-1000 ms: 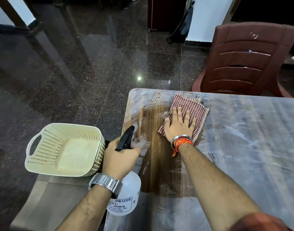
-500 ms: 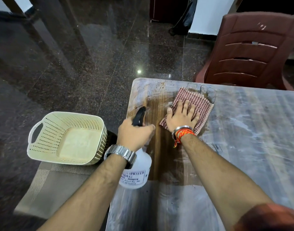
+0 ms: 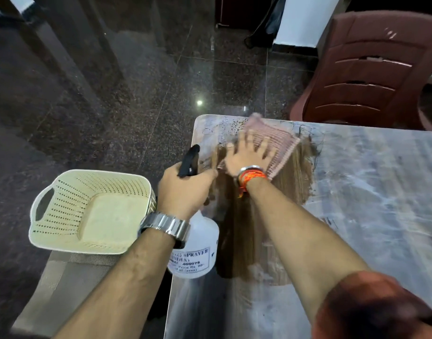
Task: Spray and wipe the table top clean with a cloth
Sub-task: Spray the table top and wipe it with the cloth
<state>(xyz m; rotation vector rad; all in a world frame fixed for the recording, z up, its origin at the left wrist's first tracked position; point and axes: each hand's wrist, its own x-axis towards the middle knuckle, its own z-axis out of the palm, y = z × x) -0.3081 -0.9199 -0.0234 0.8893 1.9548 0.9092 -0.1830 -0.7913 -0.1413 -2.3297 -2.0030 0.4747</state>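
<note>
Your right fingers [image 3: 259, 149] lay spread atop the cloth [image 3: 281, 148] on the counter [image 3: 369, 192]; your left fingers [image 3: 205, 177] gripped the sprayer [image 3: 197, 245].

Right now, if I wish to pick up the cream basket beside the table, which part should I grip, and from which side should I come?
Probably the cut-out handle in the left wall of the cream basket. Come from its left, with fingers hooked through the slot. The basket stands upright with that wall unobstructed, so the slot is free to reach.
</note>
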